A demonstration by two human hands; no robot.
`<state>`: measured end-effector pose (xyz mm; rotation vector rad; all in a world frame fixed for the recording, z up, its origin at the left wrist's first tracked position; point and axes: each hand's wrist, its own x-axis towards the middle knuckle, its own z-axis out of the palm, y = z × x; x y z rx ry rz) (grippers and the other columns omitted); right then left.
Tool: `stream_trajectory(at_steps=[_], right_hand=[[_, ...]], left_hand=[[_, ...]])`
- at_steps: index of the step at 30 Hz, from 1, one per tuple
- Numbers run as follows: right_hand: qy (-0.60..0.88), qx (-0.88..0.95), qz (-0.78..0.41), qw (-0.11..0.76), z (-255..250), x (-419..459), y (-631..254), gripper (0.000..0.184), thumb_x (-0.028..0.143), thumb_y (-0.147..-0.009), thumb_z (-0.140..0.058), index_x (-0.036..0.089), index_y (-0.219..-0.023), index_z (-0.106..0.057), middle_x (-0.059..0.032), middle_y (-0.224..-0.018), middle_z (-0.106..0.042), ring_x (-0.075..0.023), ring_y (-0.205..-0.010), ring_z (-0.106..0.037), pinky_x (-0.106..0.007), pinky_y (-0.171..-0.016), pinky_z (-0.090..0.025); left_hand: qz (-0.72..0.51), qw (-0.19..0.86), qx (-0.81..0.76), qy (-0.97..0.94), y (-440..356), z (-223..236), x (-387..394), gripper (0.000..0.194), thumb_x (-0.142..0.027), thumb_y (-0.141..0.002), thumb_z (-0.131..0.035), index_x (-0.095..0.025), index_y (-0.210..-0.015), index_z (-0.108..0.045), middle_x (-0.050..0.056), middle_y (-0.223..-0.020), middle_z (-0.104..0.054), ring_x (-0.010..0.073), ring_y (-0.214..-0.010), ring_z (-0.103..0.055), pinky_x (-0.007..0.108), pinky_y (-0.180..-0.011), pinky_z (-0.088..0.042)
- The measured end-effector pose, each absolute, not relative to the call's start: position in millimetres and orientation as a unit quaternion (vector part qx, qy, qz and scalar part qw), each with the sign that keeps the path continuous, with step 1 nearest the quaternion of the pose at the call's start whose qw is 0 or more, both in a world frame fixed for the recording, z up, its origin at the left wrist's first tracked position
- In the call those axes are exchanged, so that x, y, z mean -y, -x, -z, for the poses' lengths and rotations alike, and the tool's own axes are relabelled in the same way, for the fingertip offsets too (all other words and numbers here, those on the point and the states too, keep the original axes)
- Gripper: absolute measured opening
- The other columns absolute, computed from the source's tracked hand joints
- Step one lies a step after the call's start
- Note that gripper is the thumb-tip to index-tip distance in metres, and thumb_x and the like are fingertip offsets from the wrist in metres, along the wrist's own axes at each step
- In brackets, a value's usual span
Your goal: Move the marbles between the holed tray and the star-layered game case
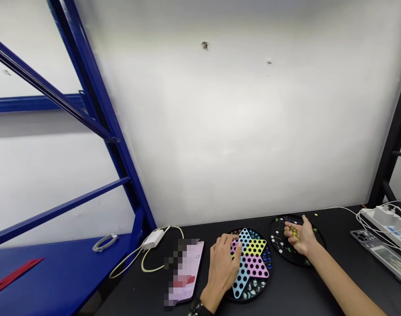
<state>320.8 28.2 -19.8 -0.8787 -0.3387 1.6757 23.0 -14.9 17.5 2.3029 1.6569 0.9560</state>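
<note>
Matte blk tabletop (147, 296), smooth w/ faint sheen. Near its front, approx. ctr: star board (256, 249), flat, six-pointed, pastel blue, yellow & pink sections, rows of rd. dark holes. Set in a rd. blk base (241, 301) w/ raised rim; glassy marbles (254, 288) in the gaps betw. star points, clear-ish at bottom, dk. blue at R, teal & reddish up top. Just R of it: 2nd rd. blk tray (287, 254), dotted w/ white rd. spots, few green marbles (315, 230) near the edge.

L hand (222, 263): palm down over L side of star board, fingers bent, thumb on or just above the surface nr. the middle. Underside hidden, so can't tell if gripping, pressing or just resting. Blk watch (196, 307) at the wrist.

R hand (302, 239): over 2nd tray, palm up & cupped, fingers curled round several yellow-green marbles (294, 235), shiny, translucent; thumb sticking out, clear of them. Exact no. unclear.

L of L hand: phone (191, 278), flat glossy pink screen, partly pixelated. Beyond: white boxy adapter (154, 238) w/ thin looped cable. Far R: white plastic power strip (394, 228), tangled cords; grey slab-like device (383, 254) alongside. Behind: plain white wall (226, 140), chipped in spots; glossy blue metal frame (104, 101) at L.
</note>
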Motion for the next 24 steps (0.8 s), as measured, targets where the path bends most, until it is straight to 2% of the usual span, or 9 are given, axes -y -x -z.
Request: stream_trajectory(at_steps=[3, 5, 7, 9, 12, 15, 19, 24], right_hand=[[0.388, 0.094, -0.719, 0.569, 12.7, -25.4, -316.0, 0.056, 0.065, -0.095, -0.016, 0.019, -0.090, -0.047, -0.0017, -0.060, -0.049, -0.0099, -0.042, -0.041, -0.015, -0.032, -0.022], [0.394, 0.090, -0.722, 0.562, 8.2, -23.3, -314.5, 0.058, 0.066, -0.095, -0.015, 0.019, -0.093, -0.048, -0.0035, -0.062, -0.053, -0.0111, -0.044, -0.045, -0.014, -0.032, -0.025], [0.398, 0.088, -0.726, 0.554, 4.1, -21.3, -313.9, 0.061, 0.069, -0.094, -0.016, 0.018, -0.094, -0.050, -0.0063, -0.065, -0.056, -0.0122, -0.047, -0.050, -0.014, -0.033, -0.028], [0.389, 0.093, -0.739, 0.542, 0.8, -19.9, -313.4, 0.063, 0.070, -0.093, -0.019, 0.016, -0.091, -0.052, -0.0072, -0.065, -0.056, -0.0111, -0.046, -0.049, -0.013, -0.032, -0.026], [0.365, 0.126, -0.759, 0.524, -1.9, -19.4, -312.0, 0.061, 0.067, -0.094, -0.025, 0.015, -0.081, -0.054, -0.0026, -0.057, -0.052, -0.0058, -0.036, -0.036, -0.012, -0.030, -0.017], [0.353, 0.176, -0.759, 0.518, -1.8, -19.7, -309.4, 0.063, 0.061, -0.096, -0.025, 0.013, -0.074, -0.058, 0.0004, -0.050, -0.049, -0.0032, -0.030, -0.026, -0.014, -0.029, -0.014], [0.332, 0.238, -0.755, 0.513, -0.5, -18.0, -304.5, 0.073, 0.062, -0.098, -0.018, 0.012, -0.072, -0.063, 0.0004, -0.045, -0.050, -0.0030, -0.026, -0.024, -0.015, -0.029, -0.013], [0.312, 0.267, -0.756, 0.510, 1.4, -14.8, -297.5, 0.070, 0.060, -0.099, -0.022, 0.014, -0.064, -0.060, 0.0050, -0.036, -0.041, -0.0025, -0.023, -0.018, -0.014, -0.029, -0.009]], left_hand=[[-0.318, 0.071, -0.553, -0.766, -24.0, -19.3, 15.9, 0.030, -0.038, -0.098, -0.038, -0.025, -0.103, -0.064, 0.003, -0.107, -0.068, 0.0231, -0.100, -0.062, 0.039, -0.090, -0.046], [-0.312, 0.073, -0.555, -0.768, -23.4, -21.7, 15.6, 0.030, -0.038, -0.098, -0.037, -0.025, -0.103, -0.063, 0.003, -0.108, -0.067, 0.0222, -0.102, -0.061, 0.039, -0.092, -0.045], [-0.294, 0.074, -0.557, -0.773, -20.2, -24.7, 13.9, 0.027, -0.037, -0.095, -0.041, -0.026, -0.106, -0.063, 0.003, -0.112, -0.066, 0.0226, -0.106, -0.060, 0.040, -0.094, -0.044], [-0.261, 0.083, -0.559, -0.782, -14.0, -26.9, 10.9, 0.028, -0.034, -0.088, -0.049, -0.028, -0.111, -0.062, 0.003, -0.118, -0.064, 0.0237, -0.113, -0.057, 0.041, -0.099, -0.041], [-0.175, 0.122, -0.558, -0.802, -2.6, -25.7, 6.3, 0.048, -0.034, -0.075, -0.060, -0.032, -0.123, -0.060, 0.003, -0.134, -0.059, 0.0275, -0.128, -0.050, 0.047, -0.108, -0.035], [-0.112, 0.140, -0.561, -0.808, 4.4, -20.8, 4.1, 0.067, -0.042, -0.067, -0.067, -0.036, -0.133, -0.056, 0.004, -0.146, -0.051, 0.0330, -0.137, -0.042, 0.055, -0.111, -0.031], [-0.107, 0.120, -0.575, -0.802, 4.7, -18.2, 5.8, 0.068, -0.050, -0.068, -0.066, -0.037, -0.134, -0.055, 0.005, -0.147, -0.050, 0.0369, -0.132, -0.046, 0.056, -0.102, -0.039], [-0.105, 0.099, -0.596, -0.790, -0.9, -18.4, 10.2, 0.069, -0.058, -0.073, -0.062, -0.033, -0.137, -0.053, 0.008, -0.144, -0.052, 0.0401, -0.118, -0.056, 0.056, -0.093, -0.043]])
